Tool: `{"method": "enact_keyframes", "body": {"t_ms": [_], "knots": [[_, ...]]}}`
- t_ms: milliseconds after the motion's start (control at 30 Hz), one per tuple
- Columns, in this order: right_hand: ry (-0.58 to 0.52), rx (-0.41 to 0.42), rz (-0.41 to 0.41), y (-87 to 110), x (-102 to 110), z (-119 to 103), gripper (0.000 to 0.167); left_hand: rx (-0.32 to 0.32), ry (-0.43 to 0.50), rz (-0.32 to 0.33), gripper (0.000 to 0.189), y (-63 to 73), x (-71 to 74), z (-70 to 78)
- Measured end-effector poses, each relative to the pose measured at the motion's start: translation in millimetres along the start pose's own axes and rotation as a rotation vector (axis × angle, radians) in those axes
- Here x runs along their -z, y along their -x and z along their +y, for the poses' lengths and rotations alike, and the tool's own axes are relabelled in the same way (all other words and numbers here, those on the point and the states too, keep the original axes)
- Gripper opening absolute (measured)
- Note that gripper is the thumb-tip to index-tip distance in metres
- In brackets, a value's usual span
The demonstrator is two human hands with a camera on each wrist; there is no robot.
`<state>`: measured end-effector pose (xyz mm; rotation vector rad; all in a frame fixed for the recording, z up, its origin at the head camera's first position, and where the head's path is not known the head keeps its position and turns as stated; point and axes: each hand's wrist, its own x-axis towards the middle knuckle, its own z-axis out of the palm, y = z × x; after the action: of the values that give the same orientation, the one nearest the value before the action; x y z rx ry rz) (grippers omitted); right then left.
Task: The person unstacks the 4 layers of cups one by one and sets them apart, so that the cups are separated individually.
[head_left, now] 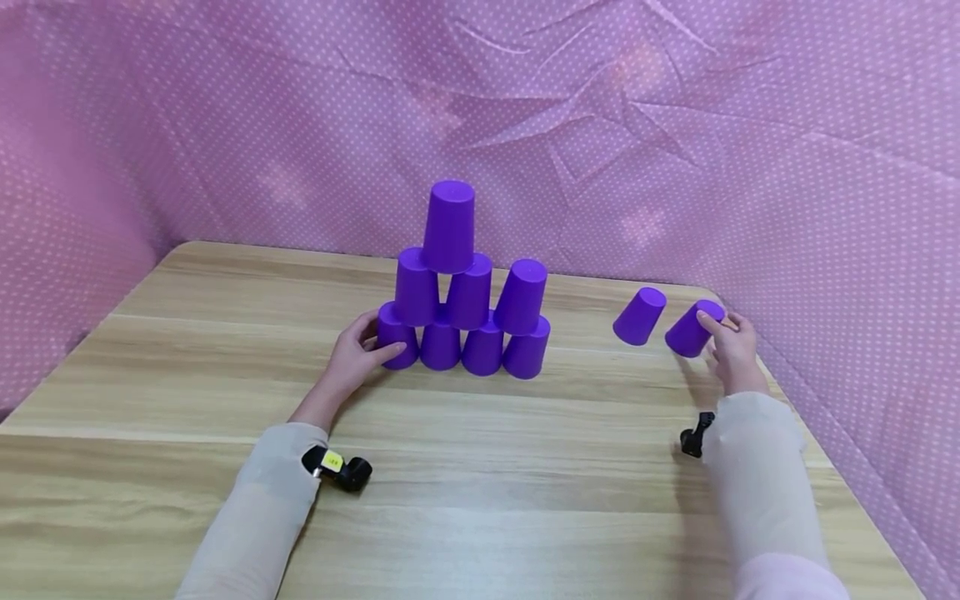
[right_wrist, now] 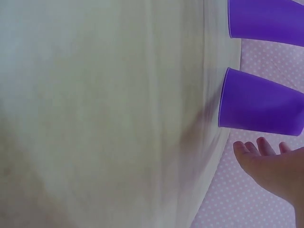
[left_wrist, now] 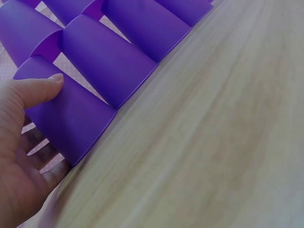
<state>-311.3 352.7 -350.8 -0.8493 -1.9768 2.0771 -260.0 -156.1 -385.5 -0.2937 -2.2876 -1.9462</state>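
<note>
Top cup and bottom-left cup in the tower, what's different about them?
The top cup sits across two middle-row cups; the bottom-left cup stands on the table.
The left hand holds the bottom-left cup, but no hand touches the top cup.
One of the middle-row cups rests partly on the bottom-left cup, while the top cup has nothing on it.
Both are purple and upside down.

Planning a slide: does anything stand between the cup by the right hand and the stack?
Yes: another purple cup, just left of the rightmost cup by the right hand. Beyond it, bare table reaches the stack.
</note>
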Motion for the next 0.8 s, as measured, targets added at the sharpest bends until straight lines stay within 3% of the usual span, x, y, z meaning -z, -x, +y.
{"method": "enact_keyframes", "body": {"t_ms": [367, 800], "knots": [[0.142, 0.035, -0.041, 9.2, 12, 8, 0.092, -0.002, -0.013, 0.001, 0.055, 0.2, -0.5, 1.2], [0.178, 0.036, -0.089, 26.3, 21, 15, 0.092, -0.009, -0.02, -0.011, 0.056, 1.6, -0.6, 3.5]]}}
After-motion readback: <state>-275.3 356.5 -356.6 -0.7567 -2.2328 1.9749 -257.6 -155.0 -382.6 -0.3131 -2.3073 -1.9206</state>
